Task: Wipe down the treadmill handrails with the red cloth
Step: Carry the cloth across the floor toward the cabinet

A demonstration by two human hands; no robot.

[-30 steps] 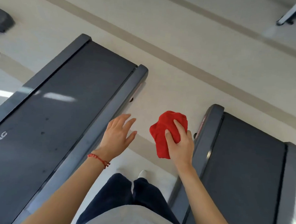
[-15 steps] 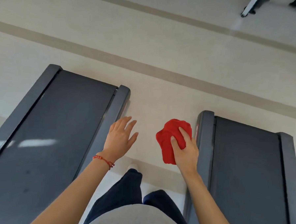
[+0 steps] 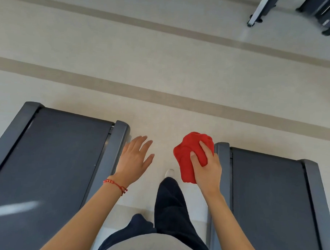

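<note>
A bunched-up red cloth point(image 3: 187, 154) is held in my right hand point(image 3: 207, 169), fingers curled over it, above the floor gap between two treadmills. My left hand point(image 3: 134, 159) hovers with fingers spread and holds nothing, just right of the left treadmill's point(image 3: 53, 166) side rail. The right treadmill's point(image 3: 267, 203) deck end lies directly right of the cloth. No handrails appear in the head view; only the dark belts and grey side rails show.
Pale floor point(image 3: 163, 67) with tan stripes stretches ahead. Other gym equipment point(image 3: 326, 16) and a metal leg point(image 3: 258, 13) stand at the far top right. My dark trouser legs point(image 3: 171, 211) and a white shoe tip point(image 3: 169, 173) are between the treadmills.
The view has swung and moved on toward the treadmills' rear ends, with more open floor ahead. Both hands keep their poses; the cloth stays in my right hand.
</note>
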